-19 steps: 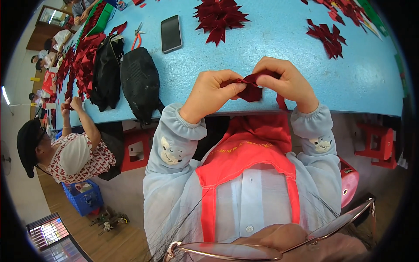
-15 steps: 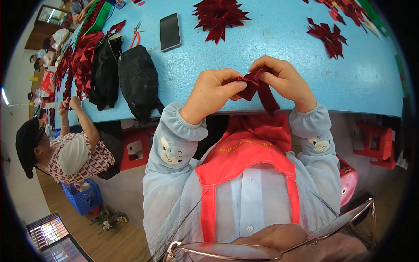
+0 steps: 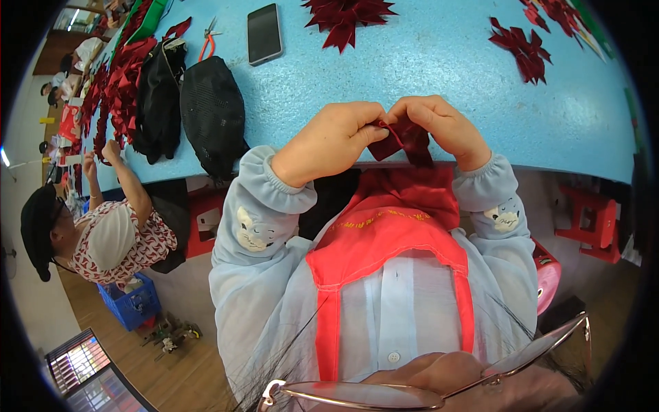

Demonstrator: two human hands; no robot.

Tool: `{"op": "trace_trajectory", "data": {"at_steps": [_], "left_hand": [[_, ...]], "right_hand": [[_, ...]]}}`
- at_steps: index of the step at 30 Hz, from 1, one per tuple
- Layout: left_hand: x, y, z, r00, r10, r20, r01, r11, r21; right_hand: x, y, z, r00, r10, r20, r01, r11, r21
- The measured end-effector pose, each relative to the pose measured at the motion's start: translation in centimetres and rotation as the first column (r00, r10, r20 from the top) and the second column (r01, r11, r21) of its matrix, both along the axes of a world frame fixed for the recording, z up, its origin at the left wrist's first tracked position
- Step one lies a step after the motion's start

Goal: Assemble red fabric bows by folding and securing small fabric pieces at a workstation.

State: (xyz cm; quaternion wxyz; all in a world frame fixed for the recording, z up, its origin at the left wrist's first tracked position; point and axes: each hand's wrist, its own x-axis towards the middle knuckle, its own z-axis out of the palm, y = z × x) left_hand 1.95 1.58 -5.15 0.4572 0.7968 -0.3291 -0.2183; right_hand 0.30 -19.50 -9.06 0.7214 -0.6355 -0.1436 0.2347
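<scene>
A dark red velvet ribbon [image 3: 414,145] is held between my two hands just over the front edge of the blue table. My left hand [image 3: 334,141] pinches a folded loop of it with thumb and fingertips. Curled over the other side of the ribbon, my right hand [image 3: 443,127] grips it close to the left fingertips, and its thumb is partly hidden. The ribbon's loose end hangs below the right fingers. Beyond my hands lies a large, many-pointed dark red velvet bow [image 3: 347,20]. A smaller bow [image 3: 522,51] rests farther to the right.
On the blue table [image 3: 302,79] lie a black phone [image 3: 265,34], red-handled pliers [image 3: 207,41] and black fabric sleeves [image 3: 214,117]. Red ribbon pieces [image 3: 123,89] are heaped at the left. A co-worker [image 3: 113,233] sits there, near a blue basket [image 3: 130,302]. A red stool [image 3: 587,220] stands right.
My hands have drawn closer together, and the right fingers have closed down over the ribbon, whose hanging end now looks shorter. The view has shifted slightly.
</scene>
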Motion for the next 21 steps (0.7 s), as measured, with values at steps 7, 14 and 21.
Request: {"op": "trace_trajectory", "data": {"at_steps": [7,14,21], "left_hand": [[0.2,0.5,-0.4,0.932,-0.088,0.352,0.030,0.986,0.167],[0.7,1.6,1.9,0.901,-0.104,0.422,-0.005,0.968,0.250],[1.5,2.4,4.4,0.884,-0.168,0.436,0.033,0.953,0.300]], "right_hand": [[0.2,0.7,-0.8,0.987,0.135,0.086,-0.122,0.982,-0.144],[-0.5,1.4,0.5,0.977,0.128,-0.168,-0.115,0.990,0.084],[0.8,1.0,1.5,0.974,0.134,0.184,-0.123,0.990,-0.069]]}}
